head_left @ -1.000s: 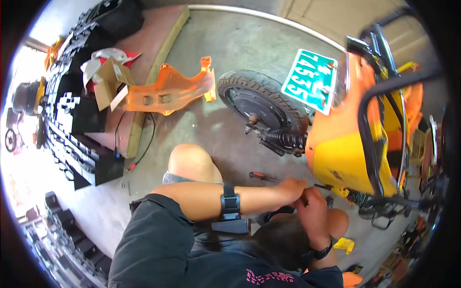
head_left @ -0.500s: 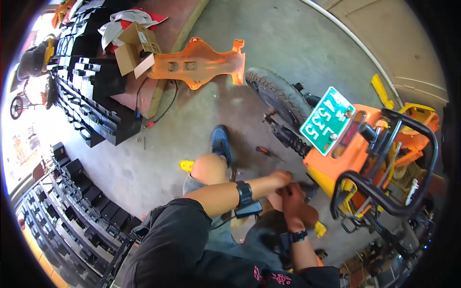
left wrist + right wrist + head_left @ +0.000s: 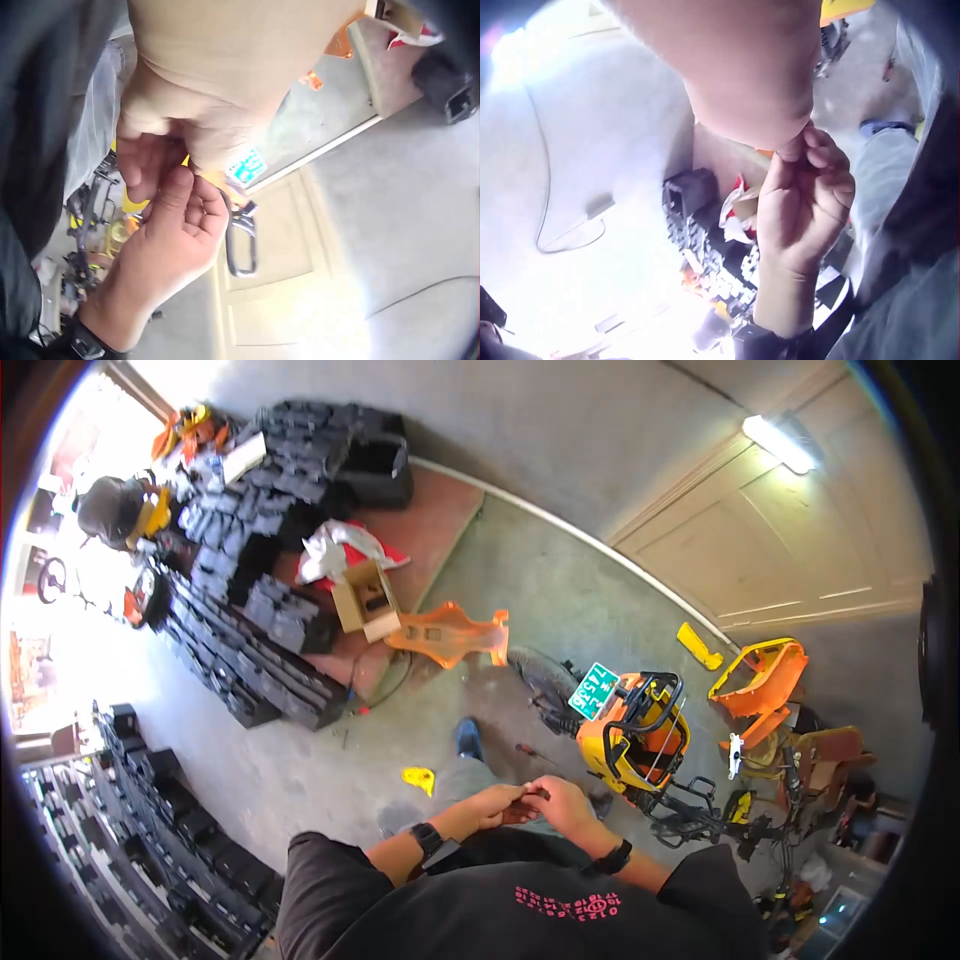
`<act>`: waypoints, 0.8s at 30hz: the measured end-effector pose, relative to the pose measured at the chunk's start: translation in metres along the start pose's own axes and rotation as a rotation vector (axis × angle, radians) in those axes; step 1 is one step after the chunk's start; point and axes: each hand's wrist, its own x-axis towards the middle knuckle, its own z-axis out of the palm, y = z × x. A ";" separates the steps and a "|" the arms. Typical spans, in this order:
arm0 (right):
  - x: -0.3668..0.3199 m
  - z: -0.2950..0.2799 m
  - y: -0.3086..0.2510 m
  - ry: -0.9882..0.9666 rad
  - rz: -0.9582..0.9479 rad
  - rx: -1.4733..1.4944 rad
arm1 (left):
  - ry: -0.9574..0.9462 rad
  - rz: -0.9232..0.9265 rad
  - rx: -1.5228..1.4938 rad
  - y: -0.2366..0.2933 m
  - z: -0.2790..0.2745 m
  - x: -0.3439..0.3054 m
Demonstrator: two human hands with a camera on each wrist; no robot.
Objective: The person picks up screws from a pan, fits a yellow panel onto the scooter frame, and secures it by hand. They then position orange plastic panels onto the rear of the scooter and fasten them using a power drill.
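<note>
In the head view my left hand [image 3: 495, 806] and right hand [image 3: 560, 805] meet in front of the torso, fingertips together. The left wrist view shows the right thumb [image 3: 177, 191] pressed against curled fingers. The left fingers [image 3: 821, 154] are bent toward the right hand in the right wrist view. I cannot tell whether something small is between the fingertips. Beyond the hands stands an orange and yellow motorbike [image 3: 610, 745] with a green number plate [image 3: 595, 691]. A screwdriver [image 3: 530, 751] lies on the floor beside it.
An orange body panel [image 3: 452, 635] lies beside the rear wheel, against an open cardboard box [image 3: 366, 603]. A yellow part [image 3: 419, 779] is on the floor near the blue shoe [image 3: 468, 740]. Black parts [image 3: 240, 650] fill the left side; orange and yellow panels [image 3: 760, 680] stand at right.
The head view has risen from a crouch to a higher, wider view. Both hands have moved from low beside the bike's rear to before the torso, still together.
</note>
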 end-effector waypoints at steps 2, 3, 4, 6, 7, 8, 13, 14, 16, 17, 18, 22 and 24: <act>0.018 -0.008 -0.045 0.048 -0.235 -0.007 | -0.060 0.156 -0.060 0.020 0.005 -0.039; 0.024 -0.011 -0.060 0.087 -0.245 0.015 | -0.045 0.149 -0.017 0.030 0.010 -0.057; 0.030 -0.014 -0.070 0.065 -0.303 -0.034 | 0.015 0.208 0.055 0.045 0.023 -0.078; 0.037 -0.021 -0.086 0.045 -0.329 -0.089 | 0.087 0.242 0.167 0.064 0.032 -0.096; 0.040 -0.027 -0.088 0.040 -0.363 -0.087 | 0.109 0.268 0.229 0.070 0.028 -0.092; 0.043 -0.034 -0.087 0.035 -0.397 -0.085 | 0.130 0.293 0.292 0.076 0.028 -0.090; 0.076 -0.091 -0.050 0.187 -0.373 -0.142 | 0.365 0.294 0.507 0.107 0.060 -0.062; 0.084 -0.118 -0.039 0.332 -0.343 -0.128 | 0.352 0.290 0.535 0.116 0.061 -0.054; 0.104 -0.164 0.000 0.736 -0.020 -0.278 | 0.430 0.396 0.465 0.133 0.050 -0.048; 0.114 -0.190 0.032 0.827 0.122 -0.474 | 0.478 0.414 0.443 0.148 0.050 -0.045; 0.123 -0.211 0.063 0.933 0.320 -0.438 | 0.537 0.425 0.423 0.163 0.048 -0.047; 0.130 -0.237 0.147 0.956 0.568 -0.205 | 0.536 0.484 0.351 0.215 0.071 -0.062; 0.146 -0.216 0.186 0.800 0.710 0.037 | 0.584 0.438 0.383 0.242 0.098 -0.062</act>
